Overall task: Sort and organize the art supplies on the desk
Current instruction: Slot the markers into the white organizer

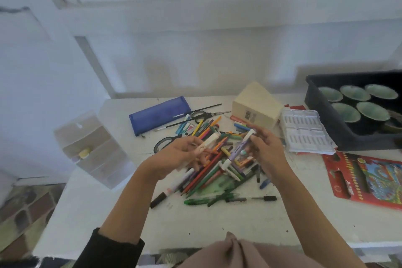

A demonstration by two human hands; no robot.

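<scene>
While the white bench (217, 224) is backed by pale walls, a cream marker (210, 140) is held in the left grip (178, 156), a lilac marker (239, 148) in the right grip (267, 152), over the pen pile (208, 173); labels are blurred.

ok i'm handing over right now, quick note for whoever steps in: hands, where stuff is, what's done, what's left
Left hand: holds a pale marker above the pile.
Right hand: holds a lilac marker, raised beside the other.
Things: the mixed pile of pens, pencils and markers lies mid-desk. The blue pencil case is behind it, the clear drawer unit at the left edge, and the red pencil box to the right.
Done: no sorted group shows yet.
Left: place both markers, then sort the pile, probably by type.
</scene>
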